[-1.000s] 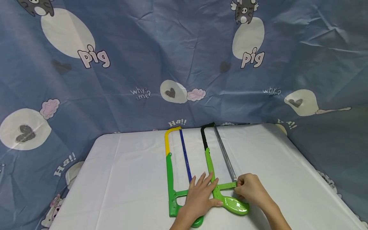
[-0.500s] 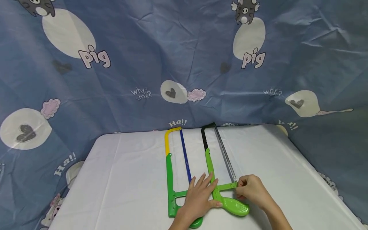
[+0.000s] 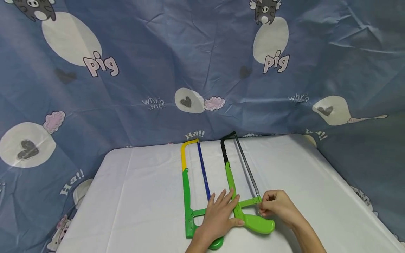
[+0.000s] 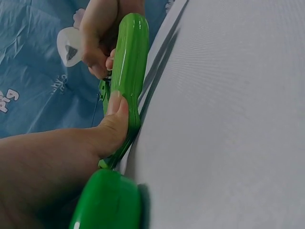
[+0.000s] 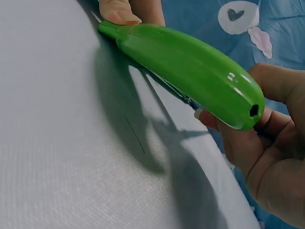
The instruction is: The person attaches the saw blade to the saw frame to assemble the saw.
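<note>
A light green hacksaw (image 3: 230, 175) with a black front bow and grey blade (image 3: 248, 166) lies in the middle of the table. My left hand (image 3: 219, 218) presses on its frame with spread fingers, the thumb against its handle (image 5: 186, 67). At the near end of the blade, my right hand (image 3: 279, 206) pinches the hacksaw's blade-tension nut (image 4: 108, 75), mostly hidden by the fingers. Shadow shows below the handle, which is raised off the cloth in the right wrist view. Left of it lies a dark green and yellow hacksaw (image 3: 187, 189) with a blue blade, its handle partly under my left hand.
A white cloth (image 3: 142, 196) covers the table. Behind it hangs a blue printed curtain (image 3: 133, 84), which also drops past the table's left and right sides.
The light green hacksaw has tilted, its blade side rising a little with my right hand. My left hand stays nearly in place. The head view has shifted slightly.
</note>
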The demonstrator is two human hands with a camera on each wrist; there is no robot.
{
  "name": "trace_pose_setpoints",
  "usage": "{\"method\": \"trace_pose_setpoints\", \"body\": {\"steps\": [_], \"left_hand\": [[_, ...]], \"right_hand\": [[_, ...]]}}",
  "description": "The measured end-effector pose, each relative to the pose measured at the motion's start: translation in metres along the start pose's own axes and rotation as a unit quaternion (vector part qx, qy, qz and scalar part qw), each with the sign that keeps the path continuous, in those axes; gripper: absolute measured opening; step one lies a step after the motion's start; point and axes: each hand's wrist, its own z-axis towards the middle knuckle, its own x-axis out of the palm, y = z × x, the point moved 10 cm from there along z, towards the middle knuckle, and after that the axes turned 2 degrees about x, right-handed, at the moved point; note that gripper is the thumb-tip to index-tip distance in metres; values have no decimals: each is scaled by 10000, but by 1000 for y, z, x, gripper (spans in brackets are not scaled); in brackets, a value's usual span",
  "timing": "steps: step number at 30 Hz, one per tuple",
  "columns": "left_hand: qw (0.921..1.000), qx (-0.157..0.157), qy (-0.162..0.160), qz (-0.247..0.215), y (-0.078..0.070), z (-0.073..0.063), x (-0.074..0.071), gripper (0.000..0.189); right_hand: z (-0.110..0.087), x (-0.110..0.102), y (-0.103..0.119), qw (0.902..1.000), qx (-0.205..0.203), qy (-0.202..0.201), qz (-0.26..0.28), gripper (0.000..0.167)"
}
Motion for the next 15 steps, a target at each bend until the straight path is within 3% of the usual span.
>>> {"method": "trace_pose_setpoints", "body": {"steps": [8,15], "left_hand": [[9999,0,78,78,2,-1,1,81],[9999,-19,94,55,2,-1,-1,81]], "right_hand": [[0,4,-7,9972,-63,365,642,15],[-1,9,-3,9860,-297,890,1382,18]]}}
